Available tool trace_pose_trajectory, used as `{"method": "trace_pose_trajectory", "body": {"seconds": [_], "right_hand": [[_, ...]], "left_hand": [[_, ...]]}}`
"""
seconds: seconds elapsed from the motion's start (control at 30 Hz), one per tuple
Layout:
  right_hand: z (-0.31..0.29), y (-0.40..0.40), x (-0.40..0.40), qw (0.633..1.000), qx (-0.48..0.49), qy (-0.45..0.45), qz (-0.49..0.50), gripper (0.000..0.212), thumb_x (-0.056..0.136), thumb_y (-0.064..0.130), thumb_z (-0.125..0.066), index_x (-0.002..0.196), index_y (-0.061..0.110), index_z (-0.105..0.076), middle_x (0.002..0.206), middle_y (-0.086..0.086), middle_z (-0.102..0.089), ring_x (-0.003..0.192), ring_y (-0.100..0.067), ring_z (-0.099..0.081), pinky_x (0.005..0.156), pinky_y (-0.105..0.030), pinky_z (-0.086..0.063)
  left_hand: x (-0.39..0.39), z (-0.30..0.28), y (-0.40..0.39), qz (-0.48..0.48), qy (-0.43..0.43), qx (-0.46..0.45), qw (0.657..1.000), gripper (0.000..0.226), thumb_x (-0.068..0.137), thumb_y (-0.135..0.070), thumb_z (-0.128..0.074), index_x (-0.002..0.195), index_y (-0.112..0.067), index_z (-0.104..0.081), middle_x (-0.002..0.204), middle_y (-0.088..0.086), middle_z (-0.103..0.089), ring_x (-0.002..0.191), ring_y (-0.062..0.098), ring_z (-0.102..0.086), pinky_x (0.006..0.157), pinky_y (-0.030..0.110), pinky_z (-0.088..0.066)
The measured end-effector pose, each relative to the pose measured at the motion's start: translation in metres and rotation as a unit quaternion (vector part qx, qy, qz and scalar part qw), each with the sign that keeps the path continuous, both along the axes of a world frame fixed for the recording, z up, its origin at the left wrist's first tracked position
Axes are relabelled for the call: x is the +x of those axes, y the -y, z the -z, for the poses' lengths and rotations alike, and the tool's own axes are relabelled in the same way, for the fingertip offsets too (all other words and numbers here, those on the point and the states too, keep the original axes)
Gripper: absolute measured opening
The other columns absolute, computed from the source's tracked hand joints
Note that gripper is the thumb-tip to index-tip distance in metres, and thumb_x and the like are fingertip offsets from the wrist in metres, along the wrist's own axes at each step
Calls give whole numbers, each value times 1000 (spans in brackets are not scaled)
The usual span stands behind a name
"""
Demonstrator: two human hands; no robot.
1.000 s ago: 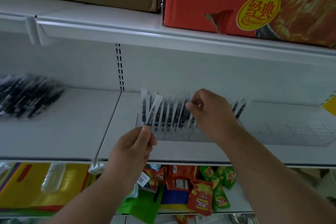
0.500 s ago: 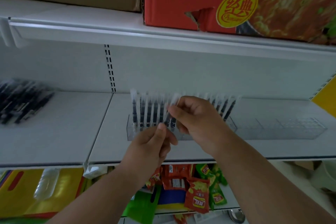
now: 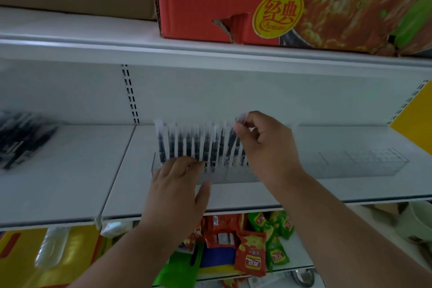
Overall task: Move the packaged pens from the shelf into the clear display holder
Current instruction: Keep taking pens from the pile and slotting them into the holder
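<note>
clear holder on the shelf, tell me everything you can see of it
The holder is a long, low tray of clear plastic that lies lengthwise on the white shelf, split into small slots. Its left part is filled with packaged pens standing upright in a row; its right part shows no pens. The left hand rests with straight fingers against its front left end. The right hand pinches the top of one pen above the row.

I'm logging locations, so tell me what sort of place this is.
Most likely a small shop or supermarket aisle: white slotted shelving, snack packets on the shelf below, a noodle carton stored on top, and pens standing in a clear holder.
</note>
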State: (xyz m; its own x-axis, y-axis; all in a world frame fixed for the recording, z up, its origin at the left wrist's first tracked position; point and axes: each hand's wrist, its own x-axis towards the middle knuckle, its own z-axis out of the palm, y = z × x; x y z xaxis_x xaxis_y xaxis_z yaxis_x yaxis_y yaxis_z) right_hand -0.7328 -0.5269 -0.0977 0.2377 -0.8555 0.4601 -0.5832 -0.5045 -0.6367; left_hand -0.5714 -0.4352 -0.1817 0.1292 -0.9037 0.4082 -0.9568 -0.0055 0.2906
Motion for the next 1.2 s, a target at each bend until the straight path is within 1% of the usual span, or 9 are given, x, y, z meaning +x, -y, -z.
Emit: {"method": "trace_pose_trajectory", "body": {"seconds": [0.17, 0.47, 0.57, 0.67, 0.73, 0.83, 1.0, 1.13, 1.2], "right_hand": [[1, 2, 9, 1000, 3, -5, -24, 11, 97, 31, -57, 95, 25, -66, 93, 17, -65, 74, -2, -57, 70, -20, -47], [-3, 6, 7, 993, -35, -104, -33, 17, 98, 32, -54, 96, 19, -64, 90, 9, -65, 76, -8, -57, 69, -27, -47], [7, 8, 7, 983, -5, -177, -43, 19, 99, 35, -52, 86, 22, -54, 72, 13, -53, 64, -1, -49, 58, -24, -38], [14, 12, 10, 987, 6, -156, -44, 22, 99, 34, -54, 80, 25, -47, 63, 16, -43, 57, 4, -41, 51, -17, -29], [13, 15, 11, 988, 8, -148, -49, 26, 98, 34, -55, 76, 25, -45, 61, 13, -43, 56, 1, -42, 51, -21, -32], [15, 17, 13, 984, 28, -165, -58, 28, 99, 34, -53, 74, 22, -46, 63, 8, -46, 57, -6, -45, 53, -26, -36], [25, 12, 10, 986, 51, -153, -39, 28, 100, 37, -51, 78, 20, -49, 64, 9, -47, 57, -3, -44, 49, -23, -28], [25, 8, 9, 986, 69, -147, -35, 25, 96, 44, -55, 104, 20, -54, 85, 6, -60, 78, -13, -58, 64, -28, -45], [27, 3, 4, 990, 47, -125, -46, 29, 93, 45, -59, 107, 20, -52, 92, 7, -58, 80, -11, -56, 65, -27, -43]], "left_hand": [[3, 6, -2, 3, 48, 3, 999, 51, 90, -40, -38, 126, -16, -64, 121, -2, -62, 112, 20, -57, 96, 36, -46], [0, 1, -1, -11, 36, 5, 999, 48, 86, -39, -41, 120, -18, -67, 114, -5, -63, 107, 20, -59, 94, 36, -46], [-1, 1, -1, -19, 29, 10, 999, 48, 86, -40, -41, 120, -19, -68, 114, -6, -63, 107, 18, -58, 95, 36, -45], [-1, 2, -1, -24, 20, 7, 999, 47, 85, -39, -43, 120, -19, -68, 113, -6, -63, 107, 18, -58, 96, 34, -43], [-2, 2, -1, -26, 19, -1, 999, 47, 85, -39, -43, 120, -19, -68, 112, -6, -63, 106, 19, -58, 95, 33, -41], [-3, 2, -1, -34, 16, -12, 999, 46, 84, -39, -44, 117, -20, -69, 110, -7, -64, 104, 18, -59, 93, 31, -39], [-7, 2, 0, -46, 3, -8, 999, 48, 84, -40, -43, 115, -18, -71, 110, -6, -64, 104, 20, -59, 93, 37, -46], [-8, 1, 0, -47, 1, 13, 999, 51, 84, -43, -41, 118, -19, -70, 112, -6, -63, 108, 20, -58, 95, 38, -46], [-8, -1, -1, -42, -3, 26, 999, 52, 84, -44, -42, 123, -18, -67, 116, -5, -62, 111, 21, -56, 97, 38, -45]]}}
